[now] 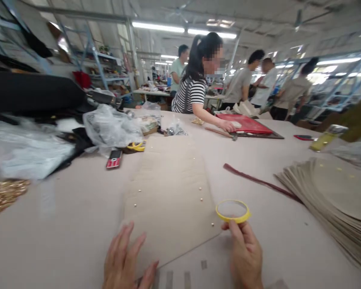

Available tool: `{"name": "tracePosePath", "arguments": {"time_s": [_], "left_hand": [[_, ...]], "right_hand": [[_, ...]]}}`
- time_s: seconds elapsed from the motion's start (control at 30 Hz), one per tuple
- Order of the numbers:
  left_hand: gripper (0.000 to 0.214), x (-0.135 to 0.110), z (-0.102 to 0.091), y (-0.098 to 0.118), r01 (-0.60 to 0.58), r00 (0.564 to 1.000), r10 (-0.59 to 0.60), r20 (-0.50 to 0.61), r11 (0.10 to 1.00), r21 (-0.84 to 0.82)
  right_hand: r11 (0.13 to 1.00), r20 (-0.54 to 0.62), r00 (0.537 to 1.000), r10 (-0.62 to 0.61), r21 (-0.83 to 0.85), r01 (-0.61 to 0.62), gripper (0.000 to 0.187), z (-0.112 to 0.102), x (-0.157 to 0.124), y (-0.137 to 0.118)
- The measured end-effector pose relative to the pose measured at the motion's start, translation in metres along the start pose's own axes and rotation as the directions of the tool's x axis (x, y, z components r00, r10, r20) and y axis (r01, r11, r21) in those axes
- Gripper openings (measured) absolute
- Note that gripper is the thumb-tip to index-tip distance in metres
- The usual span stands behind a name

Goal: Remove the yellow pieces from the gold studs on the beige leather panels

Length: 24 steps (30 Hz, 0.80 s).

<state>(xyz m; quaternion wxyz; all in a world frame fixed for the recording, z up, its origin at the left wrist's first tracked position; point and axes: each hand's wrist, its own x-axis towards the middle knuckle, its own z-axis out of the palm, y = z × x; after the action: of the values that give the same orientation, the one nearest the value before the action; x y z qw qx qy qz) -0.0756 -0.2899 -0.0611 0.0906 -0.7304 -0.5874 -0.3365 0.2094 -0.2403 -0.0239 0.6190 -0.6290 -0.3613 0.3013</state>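
Note:
In front of me a beige fabric panel (171, 180) lies flat, with several small metal studs along both sides. My left hand (124, 257) is open at the panel's lower left corner, its fingers spread and the thumb by the near edge. A roll of yellow tape (234, 212) stands out from my right hand (245, 253), pinched between thumb and fingers, just right of the panel's lower right corner. Small strips of tape (187, 279) stick to the table below the panel.
A stack of beige panels (343, 196) and a dark red strap (261, 182) lie to the right. At left are a phone (114, 159), plastic bags (111, 126) and gold hardware (7, 194). A co-worker in stripes (195, 92) reaches over a red board (243, 123) and a hammer (221, 133).

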Motion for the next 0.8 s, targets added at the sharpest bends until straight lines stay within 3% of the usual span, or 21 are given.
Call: {"name": "tracePosePath", "arguments": {"time_s": [0.07,0.13,0.3,0.4,0.5,0.57,0.67,0.73,0.8], "left_hand": [[0.080,0.006,-0.003,-0.010,0.156,0.987,-0.161,0.021,0.978,0.140],[0.089,0.009,-0.004,-0.015,0.216,0.971,-0.232,0.057,0.956,0.200],[0.075,0.018,-0.002,-0.020,0.108,0.985,-0.123,0.117,0.986,0.130],[0.071,0.032,-0.006,-0.031,0.083,0.981,-0.099,0.168,0.992,0.098],[0.068,0.042,-0.010,-0.047,0.050,0.968,-0.070,0.243,0.995,0.086],[0.068,0.042,-0.011,-0.055,0.056,0.972,-0.071,0.226,0.996,0.073],[0.063,0.037,-0.011,-0.059,0.050,0.995,-0.051,0.089,0.999,0.016],[0.052,0.037,-0.015,-0.050,0.002,1.000,-0.002,0.010,0.998,-0.067],[0.044,0.041,-0.025,-0.026,-0.071,0.997,0.077,0.017,0.975,-0.210]], "right_hand": [[1.000,0.009,1.000,0.023,-0.018,-0.022,0.036,0.002,0.007,0.001],[0.999,0.058,0.997,0.053,0.000,-0.053,0.042,0.008,0.010,0.002],[0.994,0.139,0.984,0.109,-0.016,-0.107,0.044,0.023,-0.002,0.009],[0.994,0.188,0.977,0.103,-0.049,-0.095,0.041,0.026,-0.014,0.012],[0.998,0.166,0.985,0.057,-0.044,-0.050,0.038,0.026,-0.022,0.010],[0.999,0.144,0.990,-0.014,-0.033,0.019,0.034,0.023,-0.024,0.005],[0.977,0.214,0.960,-0.183,-0.073,0.202,0.026,0.018,-0.023,-0.009],[0.914,0.305,0.893,-0.332,-0.130,0.385,0.018,0.015,-0.024,-0.020],[0.801,0.387,0.779,-0.493,-0.148,0.580,0.011,0.016,-0.027,-0.030]]}}
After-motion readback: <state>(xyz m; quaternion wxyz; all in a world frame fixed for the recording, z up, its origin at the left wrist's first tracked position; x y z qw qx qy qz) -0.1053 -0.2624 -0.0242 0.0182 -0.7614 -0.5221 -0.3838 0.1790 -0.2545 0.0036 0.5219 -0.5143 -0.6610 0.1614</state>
